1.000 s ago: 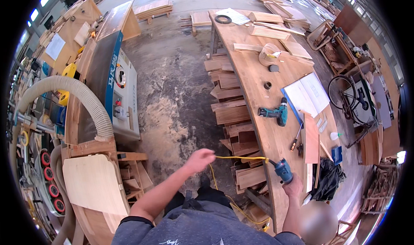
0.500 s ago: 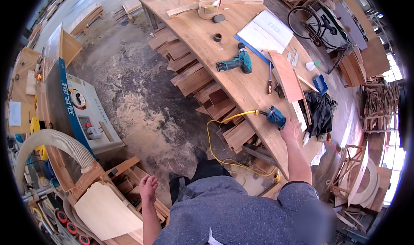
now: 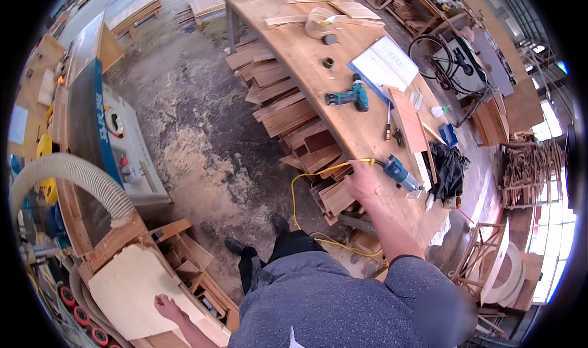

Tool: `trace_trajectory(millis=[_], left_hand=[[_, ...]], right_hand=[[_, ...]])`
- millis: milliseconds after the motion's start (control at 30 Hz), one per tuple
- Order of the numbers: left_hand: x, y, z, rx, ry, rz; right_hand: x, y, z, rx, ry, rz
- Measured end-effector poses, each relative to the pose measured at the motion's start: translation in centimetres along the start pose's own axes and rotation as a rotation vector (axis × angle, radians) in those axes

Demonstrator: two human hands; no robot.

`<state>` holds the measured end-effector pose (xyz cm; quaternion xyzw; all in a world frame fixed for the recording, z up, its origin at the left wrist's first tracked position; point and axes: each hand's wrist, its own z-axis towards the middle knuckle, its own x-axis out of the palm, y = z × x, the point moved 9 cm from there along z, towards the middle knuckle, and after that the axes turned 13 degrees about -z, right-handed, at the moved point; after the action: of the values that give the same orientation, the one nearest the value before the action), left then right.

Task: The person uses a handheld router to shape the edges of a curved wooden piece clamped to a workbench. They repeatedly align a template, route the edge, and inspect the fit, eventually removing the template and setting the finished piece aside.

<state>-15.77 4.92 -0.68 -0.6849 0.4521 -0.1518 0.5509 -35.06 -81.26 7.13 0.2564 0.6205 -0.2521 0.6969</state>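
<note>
A blue corded power tool point(image 3: 399, 175) lies on the right side of the wooden table point(image 3: 334, 115), joined to a yellow cord point(image 3: 294, 207) that hangs over the edge. My right hand point(image 3: 361, 186) is at that edge, just left of the tool and against the cord; whether its fingers grip the cord is unclear. My left hand point(image 3: 168, 306), fingers loosely curled with nothing seen in them, is over a pale wooden panel point(image 3: 125, 280) at lower left. A teal cordless drill point(image 3: 358, 94), a screwdriver point(image 3: 388, 124) and an open document folder point(image 3: 386, 63) lie farther along the table.
Wood offcuts point(image 3: 282, 112) are stacked under the table. On the left stand a grey-and-blue machine point(image 3: 141, 164) and a ribbed hose point(image 3: 73, 167). A bicycle point(image 3: 444, 66), black plastic sheeting point(image 3: 450, 170) and wooden frames point(image 3: 490, 262) are at right. Sawdust lies on the floor point(image 3: 190, 146).
The view has swung rightward. My right hand has let go of the blue tool and moved left to the table edge. My left hand has left the cord and dropped to the lower left.
</note>
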Motion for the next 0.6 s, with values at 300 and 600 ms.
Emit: trace_trajectory(millis=[300,600], left_hand=[[-13.1,0.8,7.7,-0.138,-0.407,0.372],[-20.6,11.7,11.3,-0.332,-0.287,-0.264]], right_hand=[[9.8,37.3,-8.7,-0.366,0.721,0.547],[10.1,63.8,-20.6,-0.668,1.022,0.506]])
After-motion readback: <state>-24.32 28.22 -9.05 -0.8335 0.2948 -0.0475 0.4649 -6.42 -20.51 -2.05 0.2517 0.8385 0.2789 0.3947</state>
